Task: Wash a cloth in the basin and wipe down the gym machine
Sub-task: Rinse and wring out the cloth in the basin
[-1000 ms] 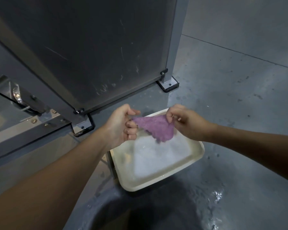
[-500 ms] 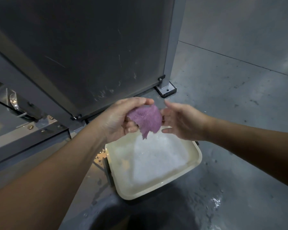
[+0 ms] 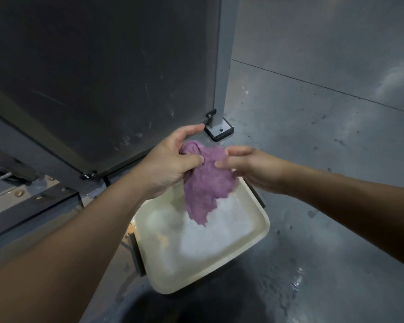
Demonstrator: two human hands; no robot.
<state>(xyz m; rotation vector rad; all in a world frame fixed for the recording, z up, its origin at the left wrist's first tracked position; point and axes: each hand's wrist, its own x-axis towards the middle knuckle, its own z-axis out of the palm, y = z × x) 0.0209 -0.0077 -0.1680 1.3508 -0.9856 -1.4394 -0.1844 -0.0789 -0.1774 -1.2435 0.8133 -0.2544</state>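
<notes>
A purple cloth (image 3: 208,183) hangs bunched over the cream basin (image 3: 261,231), which stands on the floor and holds foamy water. My left hand (image 3: 170,162) grips the cloth's upper left part, thumb pressed across it. My right hand (image 3: 250,166) is at the cloth's right edge with its fingers stretched out and blurred; they touch the cloth. The gym machine's dark metal panel (image 3: 98,73) rises directly behind the hands, with a grey upright post (image 3: 224,66) at its right edge.
The post stands on a bolted foot plate (image 3: 219,130) just beyond my left hand. A lower frame rail with bolts (image 3: 26,194) runs along the left. The grey floor (image 3: 324,148) to the right is wet near the basin.
Both hands rose with the cloth. It went from being stretched between two pinches to being bunched in my left hand, while my right hand let go and its fingers straightened.
</notes>
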